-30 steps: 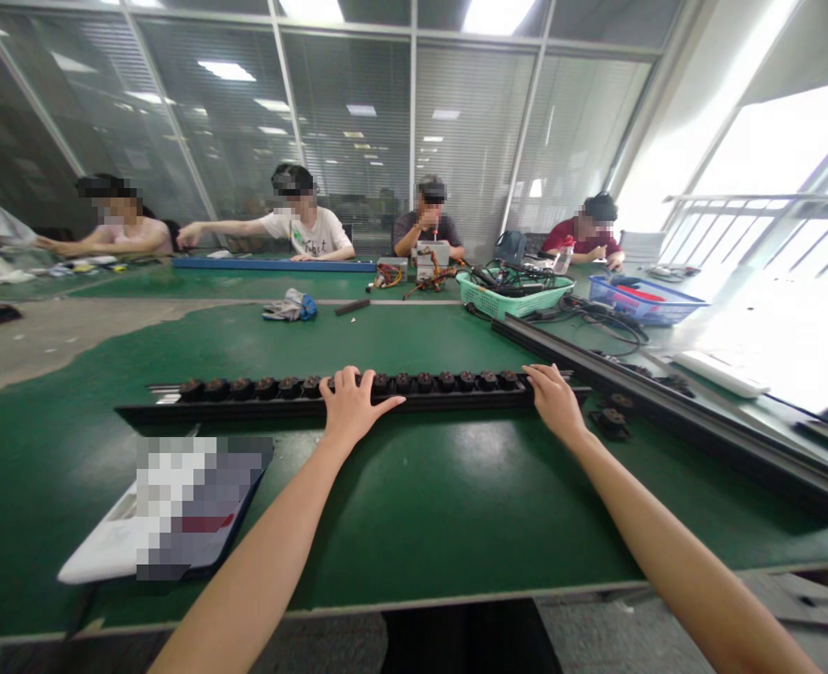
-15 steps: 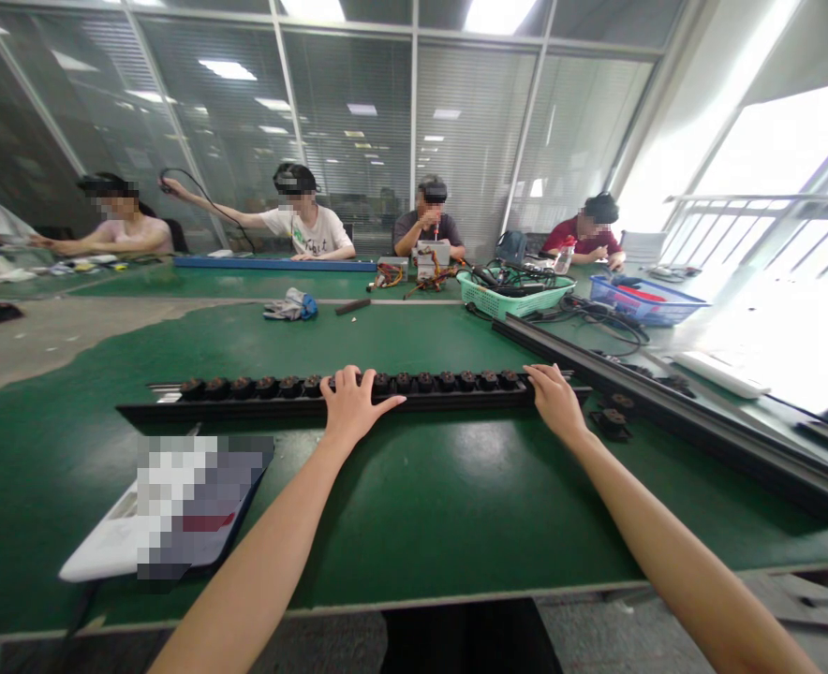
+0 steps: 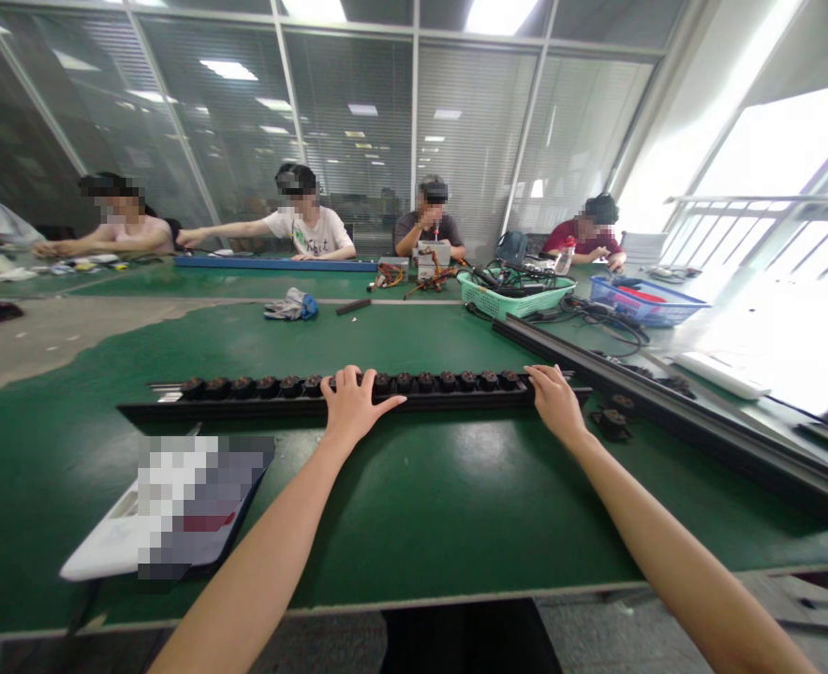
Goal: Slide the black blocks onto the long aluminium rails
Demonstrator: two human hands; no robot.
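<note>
A long black rail (image 3: pixel 245 409) lies across the table, with a row of round black modules, like power sockets (image 3: pixel 424 381), set along it. Over the middle of that row lies my left hand (image 3: pixel 350 402), fingers spread across the modules and thumb stretched to the right. My right hand (image 3: pixel 554 398) is at the rail's right end, its fingers close together and bent onto the rail; the spot under them is hidden. Just right of that hand, a loose black module (image 3: pixel 611 423) sits on the green table (image 3: pixel 456 505).
A second long rail (image 3: pixel 667 412) runs diagonally at the right. At front left lies a white device with a dark pouch (image 3: pixel 238 496). Farther back are gloves (image 3: pixel 291 305), a green basket of cables (image 3: pixel 509 298) and a blue basket (image 3: pixel 645 304). Several people sit opposite.
Both my hands and the rail stay where they were. Across the table, a person in a white shirt has lowered an outstretched arm and the cable held in it.
</note>
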